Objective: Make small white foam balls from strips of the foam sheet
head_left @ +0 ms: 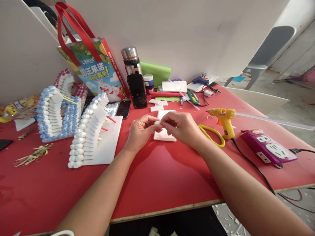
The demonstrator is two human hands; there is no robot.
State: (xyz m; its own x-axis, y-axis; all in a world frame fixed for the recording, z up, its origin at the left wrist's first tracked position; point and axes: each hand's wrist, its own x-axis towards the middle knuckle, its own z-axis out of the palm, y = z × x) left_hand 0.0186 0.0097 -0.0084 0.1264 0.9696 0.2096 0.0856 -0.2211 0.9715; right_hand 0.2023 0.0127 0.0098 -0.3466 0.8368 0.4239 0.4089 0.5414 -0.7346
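Over the middle of the red table (152, 183), my left hand (141, 131) and my right hand (180, 126) meet fingertip to fingertip. Both are closed in a pinch on a small white piece of paper (157, 122), which looks soft, like folded tissue. Beneath them lies a stack of white paper sheets (165, 135), partly hidden by my fingers. To the left stands a curved model (94, 114) of stepped white pieces edged with small white and pale blue rolls, on a white board (110, 144).
A yellow glue gun (225, 119) with a long clear stick stands right, near a purple power strip (268, 147) and a yellow ring (214, 141). Behind are a thermos (130, 60), a phone (137, 90), a green cutter (193, 97) and a shopping bag (95, 70). Blue-edged models (49, 111) stand left.
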